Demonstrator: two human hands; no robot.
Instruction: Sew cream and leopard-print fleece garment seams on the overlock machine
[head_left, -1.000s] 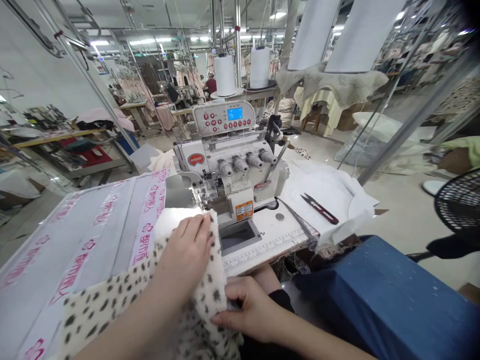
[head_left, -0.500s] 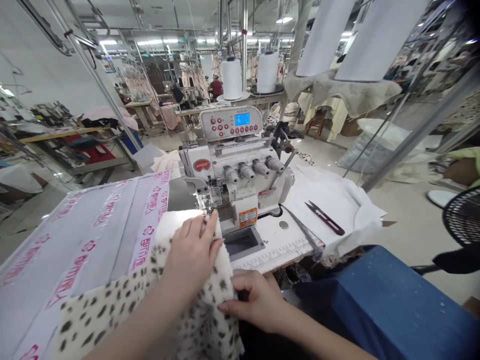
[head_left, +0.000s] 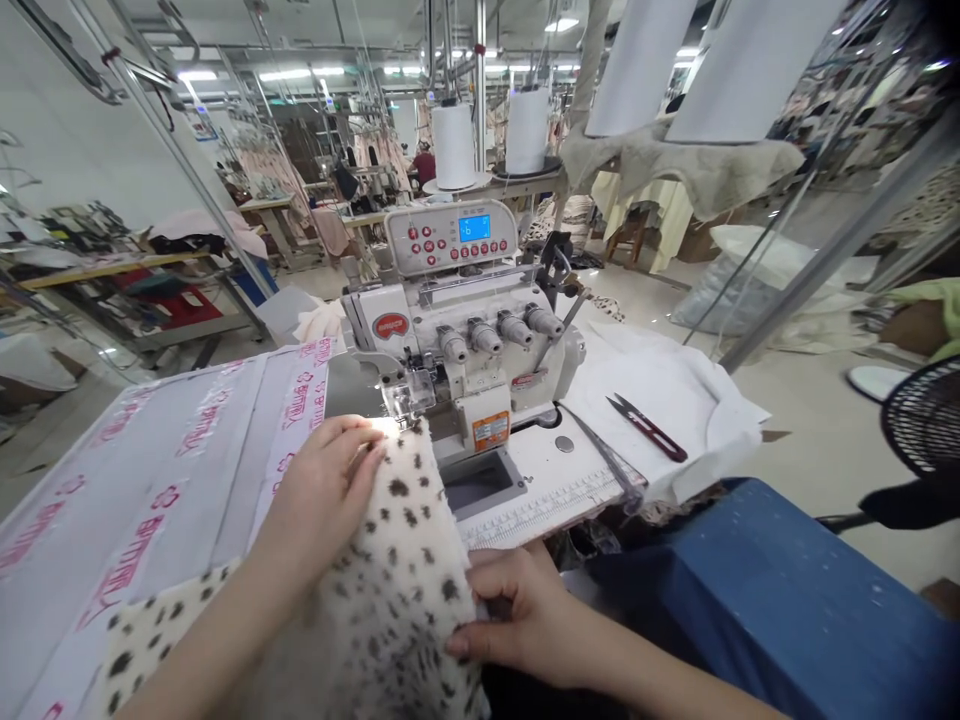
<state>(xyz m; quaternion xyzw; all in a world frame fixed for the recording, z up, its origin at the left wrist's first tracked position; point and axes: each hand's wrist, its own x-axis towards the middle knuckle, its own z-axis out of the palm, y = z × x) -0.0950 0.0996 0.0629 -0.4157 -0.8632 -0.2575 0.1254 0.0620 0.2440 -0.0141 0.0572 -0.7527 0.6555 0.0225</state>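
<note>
White plush fabric with dark spots (head_left: 405, 520) runs up to the lit needle area of a white sewing machine (head_left: 480, 375). My left hand (head_left: 330, 480) is at the fabric's upper left edge, just left of the presser foot, fingers bent together with the fabric's edge at the fingertips. Lower down, my right hand (head_left: 517, 615) pinches the fabric's right edge between thumb and fingers, in front of the machine's table. The fabric's upper end lies at the presser foot. A control panel (head_left: 454, 238) with a blue display tops the machine.
Dark red thread snips (head_left: 646, 428) lie on white cloth (head_left: 705, 400) to the right. Thread cones (head_left: 454, 147) stand behind the machine. A blue covered surface (head_left: 795, 590) and a black fan (head_left: 926, 420) are at the right. A person (head_left: 424, 166) sits far back.
My left hand has moved left off the fabric's middle to its left edge, uncovering the spotted surface. My right hand keeps its pinch. The view has shifted slightly.
</note>
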